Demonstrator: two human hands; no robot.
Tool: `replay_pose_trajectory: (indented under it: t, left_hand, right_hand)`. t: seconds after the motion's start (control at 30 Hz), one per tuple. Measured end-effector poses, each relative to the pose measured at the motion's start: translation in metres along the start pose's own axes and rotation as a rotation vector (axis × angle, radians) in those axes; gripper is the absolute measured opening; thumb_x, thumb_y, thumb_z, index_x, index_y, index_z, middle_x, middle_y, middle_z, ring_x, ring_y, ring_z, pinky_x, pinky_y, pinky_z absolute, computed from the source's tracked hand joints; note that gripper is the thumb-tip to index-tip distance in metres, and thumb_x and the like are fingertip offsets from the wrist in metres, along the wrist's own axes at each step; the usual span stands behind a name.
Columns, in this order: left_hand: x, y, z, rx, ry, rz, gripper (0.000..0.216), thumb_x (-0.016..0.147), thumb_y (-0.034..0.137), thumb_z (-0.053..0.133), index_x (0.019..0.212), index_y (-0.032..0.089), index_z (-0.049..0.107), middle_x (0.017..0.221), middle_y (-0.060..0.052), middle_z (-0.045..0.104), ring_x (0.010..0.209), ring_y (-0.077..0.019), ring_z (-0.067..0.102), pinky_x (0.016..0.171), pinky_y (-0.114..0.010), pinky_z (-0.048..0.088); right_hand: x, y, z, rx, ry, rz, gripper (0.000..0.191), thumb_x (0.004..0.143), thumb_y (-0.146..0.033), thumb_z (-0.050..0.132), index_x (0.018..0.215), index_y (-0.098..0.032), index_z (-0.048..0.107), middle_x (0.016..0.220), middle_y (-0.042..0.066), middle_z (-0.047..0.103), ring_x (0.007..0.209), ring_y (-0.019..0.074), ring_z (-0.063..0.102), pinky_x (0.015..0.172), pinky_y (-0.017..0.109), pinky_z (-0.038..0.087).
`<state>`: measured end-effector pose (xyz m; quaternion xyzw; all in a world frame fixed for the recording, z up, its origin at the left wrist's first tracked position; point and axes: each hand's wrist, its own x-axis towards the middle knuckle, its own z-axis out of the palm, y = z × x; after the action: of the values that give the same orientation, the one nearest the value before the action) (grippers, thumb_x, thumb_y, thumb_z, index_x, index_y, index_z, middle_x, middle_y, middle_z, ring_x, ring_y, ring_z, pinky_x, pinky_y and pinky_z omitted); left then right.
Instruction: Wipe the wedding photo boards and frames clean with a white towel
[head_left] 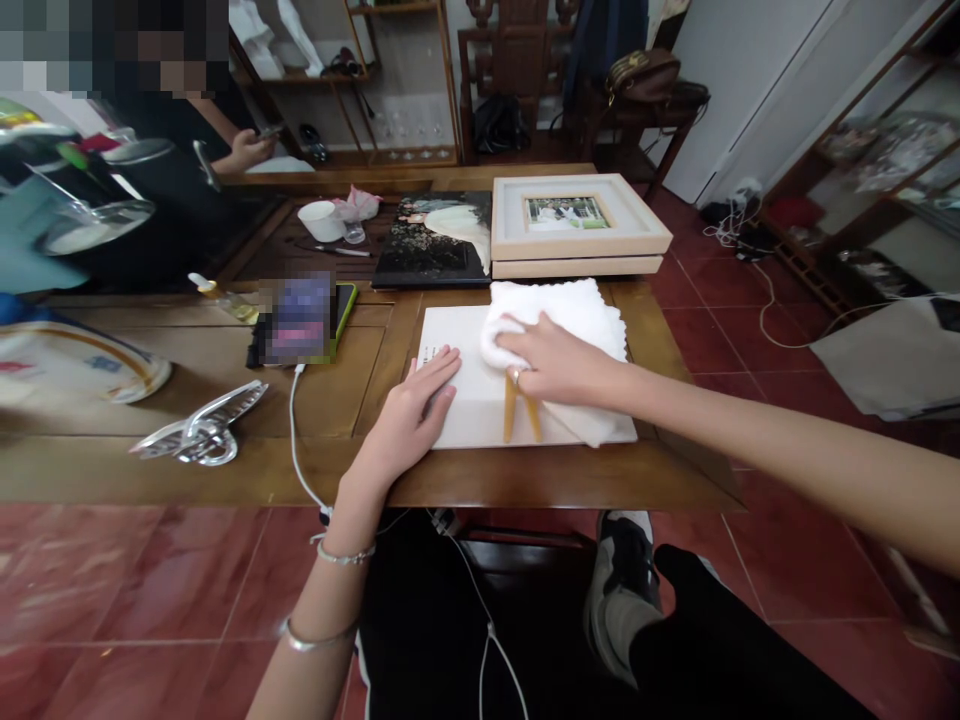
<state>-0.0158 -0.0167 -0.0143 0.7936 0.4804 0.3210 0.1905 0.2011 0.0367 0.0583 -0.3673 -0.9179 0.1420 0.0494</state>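
Observation:
A thin white panel [469,410] lies flat near the front edge of the wooden table, with small dark print by its left side. My left hand [420,405] rests on the panel's left edge, its fingers stretched out flat. A white cloth [559,305] with a scalloped edge is bunched under my right hand [555,360], whose fingers press and grip it against the panel. Just below that hand, two yellow-brown leg-like shapes [523,415] show on the panel. I cannot tell whether they are printed there or separate.
Behind the panel lie a dark photo panel [435,240] and a framed photo [581,225]. To the left are a phone [300,318] on a white cable, a dropper bottle [229,300] and a silver hair claw [206,425]. Another person's hand [251,150] is across the table.

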Motion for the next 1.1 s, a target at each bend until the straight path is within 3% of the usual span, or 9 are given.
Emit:
replay_pose_trajectory:
  t: [0.13,0.27,0.37,0.47,0.53,0.67,0.8,0.9,1.1]
  left_hand:
    - [-0.001,0.002,-0.001,0.016,-0.018,-0.010,0.040,0.096,0.026,0.038,0.134,0.018,0.052,0.144,-0.008,0.046,0.137,-0.0224,0.036,0.117,-0.048,0.023]
    - [-0.002,0.000,-0.001,0.041,-0.014,0.002,0.041,0.096,0.026,0.036,0.134,0.019,0.051,0.148,-0.007,0.040,0.140,-0.0226,0.030,0.117,-0.046,0.023]
    - [-0.003,-0.001,0.000,0.039,-0.008,0.015,0.042,0.096,0.025,0.037,0.135,0.018,0.051,0.147,-0.008,0.042,0.140,-0.0233,0.031,0.117,-0.048,0.024]
    - [-0.002,-0.002,0.001,0.026,0.011,0.009,0.042,0.096,0.023,0.036,0.135,0.017,0.050,0.145,-0.010,0.045,0.139,-0.0225,0.033,0.116,-0.049,0.025]
    - [-0.001,-0.002,0.002,0.020,0.023,0.000,0.042,0.097,0.023,0.035,0.135,0.015,0.049,0.144,-0.011,0.046,0.138,-0.0219,0.034,0.116,-0.049,0.025]
    - [0.000,-0.003,0.002,0.035,0.019,0.010,0.042,0.095,0.023,0.038,0.135,0.014,0.049,0.144,-0.013,0.046,0.138,-0.0230,0.034,0.115,-0.050,0.026]
    - [0.001,-0.005,0.002,0.035,0.029,0.009,0.042,0.095,0.023,0.039,0.135,0.017,0.049,0.144,-0.011,0.046,0.138,-0.0233,0.035,0.115,-0.051,0.027]
    - [0.001,-0.007,0.003,0.034,0.027,0.011,0.042,0.096,0.022,0.037,0.135,0.017,0.050,0.143,-0.010,0.047,0.138,-0.0227,0.035,0.115,-0.048,0.027]
    - [0.001,-0.007,0.004,0.041,0.037,0.011,0.042,0.096,0.022,0.036,0.133,0.009,0.051,0.142,-0.015,0.048,0.137,-0.0214,0.036,0.116,-0.044,0.026]
  right_hand:
    - [-0.033,-0.035,0.002,0.049,-0.117,-0.136,0.028,0.073,-0.009,0.046,0.096,-0.016,0.060,0.112,0.017,0.064,0.129,0.0335,0.041,0.103,0.059,0.025]
    - [-0.061,-0.061,-0.006,0.105,-0.271,-0.173,0.019,0.075,-0.015,0.051,0.089,-0.019,0.062,0.120,0.017,0.062,0.125,0.0323,0.046,0.103,0.054,0.030]
    - [-0.061,-0.056,-0.013,0.126,-0.298,-0.149,0.017,0.073,-0.013,0.050,0.085,-0.020,0.060,0.100,0.013,0.067,0.097,0.0284,0.060,0.083,0.042,0.044]
    - [-0.043,-0.032,-0.015,0.117,-0.269,-0.051,0.014,0.076,-0.015,0.046,0.084,-0.020,0.056,0.071,0.006,0.061,0.064,0.0202,0.055,0.059,0.030,0.039]
    - [-0.025,-0.013,-0.015,0.089,-0.210,0.002,0.012,0.081,-0.021,0.044,0.085,-0.020,0.055,0.068,0.006,0.056,0.061,0.0193,0.052,0.057,0.029,0.035]
    - [0.009,0.010,-0.014,0.059,-0.077,0.045,0.017,0.086,-0.029,0.041,0.087,-0.019,0.054,0.078,0.010,0.059,0.074,0.0239,0.053,0.064,0.031,0.036]
    - [0.025,0.005,-0.005,0.018,-0.018,0.003,0.019,0.080,-0.017,0.043,0.093,-0.017,0.056,0.099,0.016,0.063,0.091,0.0287,0.055,0.082,0.042,0.038]
    - [0.012,-0.017,0.003,-0.007,-0.070,-0.085,0.026,0.074,-0.011,0.045,0.096,-0.015,0.058,0.115,0.020,0.060,0.106,0.0329,0.054,0.095,0.053,0.032]
    - [-0.047,-0.072,0.004,0.057,-0.188,-0.172,0.024,0.077,-0.016,0.047,0.096,-0.015,0.062,0.109,0.018,0.065,0.125,0.0329,0.046,0.102,0.058,0.028]
